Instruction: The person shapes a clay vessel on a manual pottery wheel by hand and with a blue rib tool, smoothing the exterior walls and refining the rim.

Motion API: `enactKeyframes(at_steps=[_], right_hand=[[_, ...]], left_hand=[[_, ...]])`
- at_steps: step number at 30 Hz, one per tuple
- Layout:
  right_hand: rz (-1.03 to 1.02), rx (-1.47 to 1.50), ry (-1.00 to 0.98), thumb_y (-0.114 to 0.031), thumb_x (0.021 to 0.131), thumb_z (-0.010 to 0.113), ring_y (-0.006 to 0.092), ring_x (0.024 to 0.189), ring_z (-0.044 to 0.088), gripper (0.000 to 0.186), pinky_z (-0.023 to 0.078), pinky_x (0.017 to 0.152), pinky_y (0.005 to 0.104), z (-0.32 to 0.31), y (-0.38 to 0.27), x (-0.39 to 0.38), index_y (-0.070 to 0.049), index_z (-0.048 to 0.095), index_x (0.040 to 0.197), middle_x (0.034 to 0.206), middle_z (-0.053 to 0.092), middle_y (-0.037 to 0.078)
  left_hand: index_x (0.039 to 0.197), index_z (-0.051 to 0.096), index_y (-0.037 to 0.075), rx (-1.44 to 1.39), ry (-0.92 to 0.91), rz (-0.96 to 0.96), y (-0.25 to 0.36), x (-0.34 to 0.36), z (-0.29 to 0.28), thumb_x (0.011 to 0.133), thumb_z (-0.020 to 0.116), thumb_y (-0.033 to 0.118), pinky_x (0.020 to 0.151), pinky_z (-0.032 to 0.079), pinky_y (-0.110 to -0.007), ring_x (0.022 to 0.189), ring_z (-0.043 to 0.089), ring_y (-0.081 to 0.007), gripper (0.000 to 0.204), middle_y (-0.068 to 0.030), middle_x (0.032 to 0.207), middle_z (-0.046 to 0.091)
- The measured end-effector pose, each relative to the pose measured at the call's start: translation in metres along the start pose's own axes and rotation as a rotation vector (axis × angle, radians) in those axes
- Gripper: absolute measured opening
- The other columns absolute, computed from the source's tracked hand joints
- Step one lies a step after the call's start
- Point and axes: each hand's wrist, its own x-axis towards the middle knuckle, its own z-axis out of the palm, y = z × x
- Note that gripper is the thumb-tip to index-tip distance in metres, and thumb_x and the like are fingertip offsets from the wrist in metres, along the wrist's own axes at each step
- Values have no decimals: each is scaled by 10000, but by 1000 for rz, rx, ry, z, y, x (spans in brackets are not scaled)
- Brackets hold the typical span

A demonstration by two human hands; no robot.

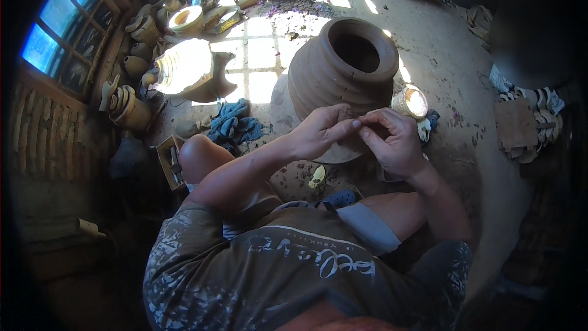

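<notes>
A large brown clay pot with ridged sides and a wide round mouth stands on the floor before me. Close to its near wall, my left hand and my right hand meet at the fingertips. Both hands are closed in a pinch, thumbs against fingers. What lies between them, if anything, is too small to make out. Whether the fingers touch the pot's wall I cannot tell. Just right of the pot sits a small round tub with pale contents.
A blue-green cloth lies left of the pot, near a sunlit pale ridged vessel. A small box of tools is by my left knee. Several pots line the window wall. A yellow piece and a blue clog lie near my legs.
</notes>
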Motion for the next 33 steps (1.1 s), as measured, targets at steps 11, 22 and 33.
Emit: enactKeyframes(at_steps=[11,22,33], right_hand=[[387,253,32,-122,966,728,86,815,639,284,509,714,237,-26,9,94,55,684,1184,943,711,57],[481,349,-153,-203,987,716,90,699,630,251,530,630,238,-8,47,169,43,705,1035,856,717,55],[341,-242,-380,-351,968,616,167,680,638,408,512,645,341,0,45,202,28,711,850,737,690,130]], left_hand=[[1353,485,-42,186,967,337,-48,67,-7,1094,502,280,1031,448,-445,1169,601,-337,414,-233,1269,591],[1382,465,-57,97,956,364,-57,69,-12,1089,504,276,1109,374,-468,1282,504,-398,445,-255,1348,531],[1376,477,-31,252,1019,368,-69,83,-12,1069,520,284,1146,301,-487,1279,477,-396,442,-215,1321,538]])
